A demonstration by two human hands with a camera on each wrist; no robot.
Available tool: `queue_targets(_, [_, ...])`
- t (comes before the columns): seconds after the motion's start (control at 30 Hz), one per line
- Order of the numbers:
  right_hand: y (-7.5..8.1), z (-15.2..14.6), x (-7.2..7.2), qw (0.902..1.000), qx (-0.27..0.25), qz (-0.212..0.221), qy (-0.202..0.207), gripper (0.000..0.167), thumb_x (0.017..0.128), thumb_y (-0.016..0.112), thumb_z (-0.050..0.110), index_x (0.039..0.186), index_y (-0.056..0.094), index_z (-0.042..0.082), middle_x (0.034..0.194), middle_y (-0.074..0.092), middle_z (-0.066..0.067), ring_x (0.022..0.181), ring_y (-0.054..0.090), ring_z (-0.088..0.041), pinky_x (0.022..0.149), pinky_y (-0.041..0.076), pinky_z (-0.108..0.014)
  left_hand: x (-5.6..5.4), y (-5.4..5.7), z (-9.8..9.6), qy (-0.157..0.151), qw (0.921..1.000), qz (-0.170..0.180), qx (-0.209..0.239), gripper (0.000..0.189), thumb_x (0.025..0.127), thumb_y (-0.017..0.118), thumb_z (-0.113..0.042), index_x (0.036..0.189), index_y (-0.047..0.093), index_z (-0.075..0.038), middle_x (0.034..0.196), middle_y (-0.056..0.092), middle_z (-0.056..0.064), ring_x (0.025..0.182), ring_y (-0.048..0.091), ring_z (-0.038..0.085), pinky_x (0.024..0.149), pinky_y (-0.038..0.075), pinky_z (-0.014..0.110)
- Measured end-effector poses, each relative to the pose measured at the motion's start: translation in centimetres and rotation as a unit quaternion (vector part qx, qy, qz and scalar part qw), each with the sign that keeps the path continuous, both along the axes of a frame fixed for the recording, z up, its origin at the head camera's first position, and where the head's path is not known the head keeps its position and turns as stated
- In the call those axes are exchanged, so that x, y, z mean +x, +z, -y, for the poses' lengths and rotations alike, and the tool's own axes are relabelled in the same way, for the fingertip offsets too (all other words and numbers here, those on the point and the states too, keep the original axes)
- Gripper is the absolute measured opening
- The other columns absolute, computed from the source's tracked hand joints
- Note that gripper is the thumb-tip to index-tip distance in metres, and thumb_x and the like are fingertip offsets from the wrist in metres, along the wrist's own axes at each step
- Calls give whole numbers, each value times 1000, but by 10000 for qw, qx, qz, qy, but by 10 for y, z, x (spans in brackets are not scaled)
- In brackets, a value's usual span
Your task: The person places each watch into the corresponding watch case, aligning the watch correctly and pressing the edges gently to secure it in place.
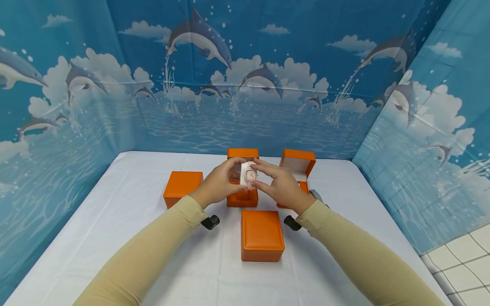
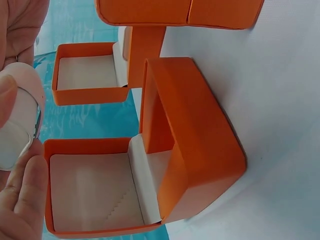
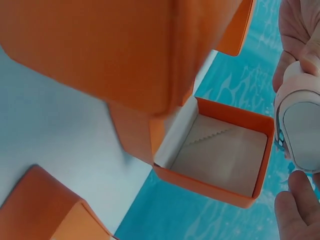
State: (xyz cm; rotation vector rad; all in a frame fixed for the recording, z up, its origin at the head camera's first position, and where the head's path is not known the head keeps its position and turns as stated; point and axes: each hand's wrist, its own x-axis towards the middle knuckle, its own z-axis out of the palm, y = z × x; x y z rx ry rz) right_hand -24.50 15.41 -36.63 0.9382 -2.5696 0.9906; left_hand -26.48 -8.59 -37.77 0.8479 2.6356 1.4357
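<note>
A wristwatch with a pale pink strap and squarish dial (image 1: 251,175) is wrapped round a white watch cushion (image 1: 243,175). My left hand (image 1: 218,182) grips the cushion from the left, thumb below and fingers above. On the other side, my right hand (image 1: 282,186) pinches the watch at its upper and lower strap. Both hands hold it raised above an open orange watch box (image 1: 243,203), whose lid (image 1: 243,152) stands up behind. The cushion's rounded white end (image 3: 302,132) faces the right wrist view. In the left wrist view, the box's hollow inside (image 2: 162,120) shows.
A second open orange box (image 1: 297,160) stands at the right, partly behind my right hand. Closed orange boxes lie at the left (image 1: 183,185) and in front (image 1: 262,231). A white cloth (image 1: 206,267) covers the table, with a dolphin-print curtain (image 1: 245,114) behind.
</note>
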Motion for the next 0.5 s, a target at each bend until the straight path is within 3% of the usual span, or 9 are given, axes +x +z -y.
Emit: queue_targets(0.5, [-2, 3, -1, 9998, -3, 171, -103, 62, 94, 81, 21, 151, 59, 14, 164, 49, -5, 146, 54, -29, 112, 51, -47, 1, -2, 0, -15, 10000, 40, 30, 75, 91, 84, -15, 154, 44, -15, 142, 59, 5, 117, 69, 20, 104, 58, 40])
